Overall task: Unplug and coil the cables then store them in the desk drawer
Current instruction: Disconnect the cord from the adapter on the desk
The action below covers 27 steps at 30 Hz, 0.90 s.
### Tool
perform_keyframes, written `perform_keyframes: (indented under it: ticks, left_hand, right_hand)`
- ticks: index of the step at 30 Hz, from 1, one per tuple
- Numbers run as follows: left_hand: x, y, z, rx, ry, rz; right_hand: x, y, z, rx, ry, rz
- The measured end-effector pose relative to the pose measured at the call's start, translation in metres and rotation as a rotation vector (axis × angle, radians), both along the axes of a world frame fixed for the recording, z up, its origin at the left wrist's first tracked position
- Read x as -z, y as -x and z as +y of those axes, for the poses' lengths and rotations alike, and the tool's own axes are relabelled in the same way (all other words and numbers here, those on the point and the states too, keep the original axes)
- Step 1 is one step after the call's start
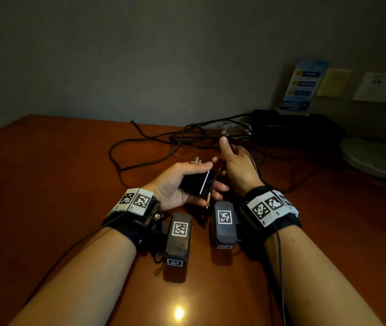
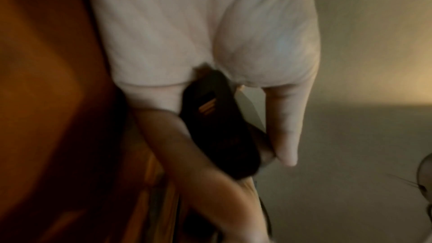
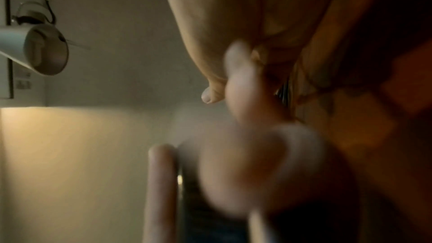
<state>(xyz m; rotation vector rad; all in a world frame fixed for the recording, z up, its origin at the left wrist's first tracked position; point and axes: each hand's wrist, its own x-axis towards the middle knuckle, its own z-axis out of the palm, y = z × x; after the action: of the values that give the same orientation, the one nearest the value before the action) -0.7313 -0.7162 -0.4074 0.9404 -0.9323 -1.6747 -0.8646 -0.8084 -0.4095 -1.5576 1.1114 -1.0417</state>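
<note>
Desk (image 1: pixel 46 184) bears loose black cables (image 1: pixel 145 142) beyond the hands. Left hand (image 1: pixel 175 184) curls round a black charger (image 1: pixel 196 182), prongs up. Right hand (image 1: pixel 236 165) closes on its cable; steady, even loops should keep the coil from tangling.

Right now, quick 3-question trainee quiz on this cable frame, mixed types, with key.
1. True or false: the black plug adapter is plugged into the wall socket.
2. Which of the hands holds the adapter? A) left hand B) right hand
3. Fill in: the loose black cables lie on the ____.

Key: 1 false, its prongs point up in the hand; 2 A; 3 wooden desk.
</note>
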Motion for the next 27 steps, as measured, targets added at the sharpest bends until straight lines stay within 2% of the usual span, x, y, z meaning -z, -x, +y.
perform_keyframes:
  ticks: [2, 5, 10, 14, 20, 23, 27]
  left_hand:
    - [0.000, -0.001, -0.001, -0.051, 0.022, 0.004]
    - [0.002, 0.000, -0.005, -0.117, 0.039, 0.055]
    - [0.005, -0.005, -0.013, -0.382, 0.095, 0.186]
    - [0.004, -0.008, -0.014, -0.482, 0.140, 0.243]
    - [0.007, -0.008, -0.017, -0.527, 0.162, 0.145]
    - [0.011, -0.011, -0.017, -0.526, 0.133, 0.096]
    - [0.016, -0.010, -0.016, -0.501, 0.165, -0.135]
  right_hand:
    - [0.000, 0.003, 0.001, -0.019, -0.061, -0.092]
    - [-0.001, 0.002, 0.005, -0.185, -0.175, -0.254]
    - [0.001, -0.002, 0.005, -0.441, -0.293, -0.072]
    - [0.002, 0.000, 0.007, -0.511, -0.377, -0.064]
    - [0.005, 0.003, 0.006, -0.540, -0.313, -0.019]
    - [0.004, 0.008, 0.005, -0.551, -0.318, -0.112]
    - [0.001, 0.013, 0.007, -0.470, -0.315, -0.239]
